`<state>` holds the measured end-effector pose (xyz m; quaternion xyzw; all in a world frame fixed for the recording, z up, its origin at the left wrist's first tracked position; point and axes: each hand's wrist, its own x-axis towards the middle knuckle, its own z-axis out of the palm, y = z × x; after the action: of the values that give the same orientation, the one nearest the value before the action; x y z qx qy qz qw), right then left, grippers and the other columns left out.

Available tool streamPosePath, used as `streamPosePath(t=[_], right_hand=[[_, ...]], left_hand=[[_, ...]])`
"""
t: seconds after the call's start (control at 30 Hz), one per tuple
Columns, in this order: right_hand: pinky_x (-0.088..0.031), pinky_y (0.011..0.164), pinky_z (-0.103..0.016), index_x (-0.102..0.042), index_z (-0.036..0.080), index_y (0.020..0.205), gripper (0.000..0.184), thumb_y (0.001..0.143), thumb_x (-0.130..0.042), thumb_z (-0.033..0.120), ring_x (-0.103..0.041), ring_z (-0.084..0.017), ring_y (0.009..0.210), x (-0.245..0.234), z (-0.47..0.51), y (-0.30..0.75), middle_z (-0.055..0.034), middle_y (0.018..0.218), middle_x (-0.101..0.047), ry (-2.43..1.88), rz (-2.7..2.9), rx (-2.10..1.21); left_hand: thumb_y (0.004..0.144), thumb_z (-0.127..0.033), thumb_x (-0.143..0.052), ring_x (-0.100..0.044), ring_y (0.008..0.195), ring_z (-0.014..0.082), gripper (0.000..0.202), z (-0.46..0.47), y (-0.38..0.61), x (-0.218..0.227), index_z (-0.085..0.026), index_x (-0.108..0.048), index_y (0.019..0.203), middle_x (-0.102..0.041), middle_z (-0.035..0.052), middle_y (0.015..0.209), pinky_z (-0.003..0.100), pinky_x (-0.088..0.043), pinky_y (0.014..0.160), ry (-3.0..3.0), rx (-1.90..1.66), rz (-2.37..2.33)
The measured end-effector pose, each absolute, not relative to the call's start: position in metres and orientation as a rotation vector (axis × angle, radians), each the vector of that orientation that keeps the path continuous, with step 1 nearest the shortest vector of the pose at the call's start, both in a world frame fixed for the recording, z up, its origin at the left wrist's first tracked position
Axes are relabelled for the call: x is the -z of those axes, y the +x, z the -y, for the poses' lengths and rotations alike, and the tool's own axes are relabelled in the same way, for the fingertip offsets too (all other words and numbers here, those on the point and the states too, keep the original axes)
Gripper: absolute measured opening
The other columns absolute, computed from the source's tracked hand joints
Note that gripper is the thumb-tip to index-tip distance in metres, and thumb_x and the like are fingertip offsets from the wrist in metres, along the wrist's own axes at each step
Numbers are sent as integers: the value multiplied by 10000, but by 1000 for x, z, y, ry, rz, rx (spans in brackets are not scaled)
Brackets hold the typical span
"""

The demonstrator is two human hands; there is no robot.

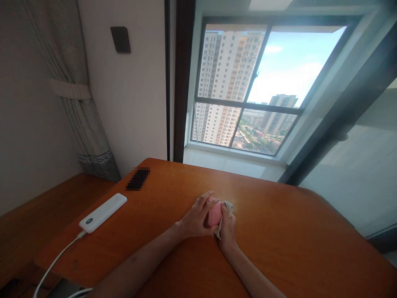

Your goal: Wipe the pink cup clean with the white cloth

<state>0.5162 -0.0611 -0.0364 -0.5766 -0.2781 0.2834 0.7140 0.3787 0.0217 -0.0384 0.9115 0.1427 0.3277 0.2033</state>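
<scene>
Both my hands meet near the middle of an orange-brown wooden table [248, 207]. My left hand [195, 217] curls around a pink soft object [215, 213], and its fingers wrap over the top. My right hand [228, 229] presses against the object's other side and pinches a crumpled white cloth or tissue [228, 207]. The white material runs down between my hands, and the pink object is partly hidden by my fingers. I cannot tell exactly what the pink object is.
A white power bank [102, 213] lies left of my hands, its white cable [56, 260] trailing off the table edge. Beyond it is a dark phone [138, 179], pixelated. A lower wooden surface [46, 207], a curtain [74, 95] and a large window [245, 87] lie beyond the table.
</scene>
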Motion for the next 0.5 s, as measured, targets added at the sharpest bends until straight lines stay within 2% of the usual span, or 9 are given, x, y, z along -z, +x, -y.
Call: streamPosePath(t=[0.13,0.27,0.37,0.43,0.5], right_hand=[[-525,658,-302,-659,226,842,383,881,-688,606,-573,-184,681,36,62,510,21,753,-645,-1151,492,-699],[-508,668,-290,-659,213,796,379,892,-701,578,-549,-171,695,30,68,504,23,739,-617,-1103,462,-648],[-524,706,-307,-712,189,847,406,925,-680,586,-586,-187,742,29,72,501,-3,777,-662,-1106,502,-643],[-542,743,-329,-731,181,882,407,931,-678,582,-616,-206,777,37,71,502,-21,812,-685,-1112,501,-646],[-558,779,-353,-739,187,921,402,952,-652,579,-644,-227,816,49,69,504,-39,859,-699,-1127,516,-630]], left_hand=[[828,-342,-794,-343,1627,439,900,-20,384,46,-248,-367,1615,-268,206,1766,602,-362,1326,2485,-986,-335],[955,-368,-649,-402,1589,373,676,-12,398,54,-245,-359,1552,-374,196,1678,577,-374,1322,2201,-1051,-356],[1026,-425,-532,-454,1544,328,545,-9,400,54,-260,-380,1523,-456,162,1601,541,-395,1315,2039,-1059,-333],[1018,-428,-539,-453,1541,335,550,-10,396,52,-260,-386,1519,-452,164,1603,546,-392,1311,2047,-1092,-301],[968,-424,-626,-442,1547,364,620,-13,389,51,-259,-393,1519,-422,178,1630,557,-398,1298,2158,-1110,-253]])
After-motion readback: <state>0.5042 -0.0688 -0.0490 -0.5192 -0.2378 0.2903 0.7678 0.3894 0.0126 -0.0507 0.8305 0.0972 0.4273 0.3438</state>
